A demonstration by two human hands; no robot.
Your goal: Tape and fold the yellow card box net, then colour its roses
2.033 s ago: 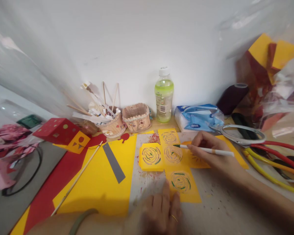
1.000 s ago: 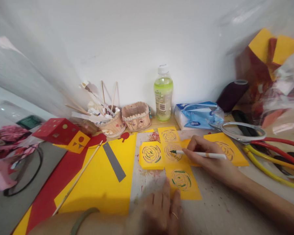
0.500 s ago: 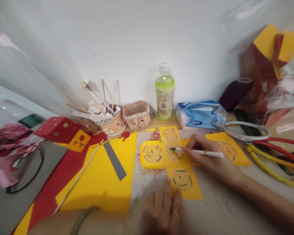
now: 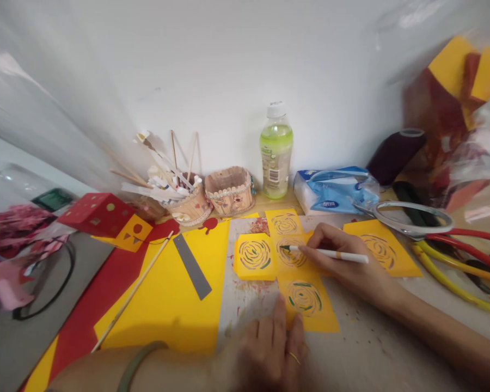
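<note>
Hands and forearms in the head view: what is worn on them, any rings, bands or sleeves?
Both forearms are bare, with no sleeves in view. The left hand has a thin gold-coloured ring on one finger, and an olive-green band circles the left forearm. The right hand shows no ring, watch or band that I can see.

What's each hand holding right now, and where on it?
The right hand holds a white pen by its front half, green tip on the yellow cut-out card. The left hand holds nothing; its fingertips press that card's near edge.
</note>
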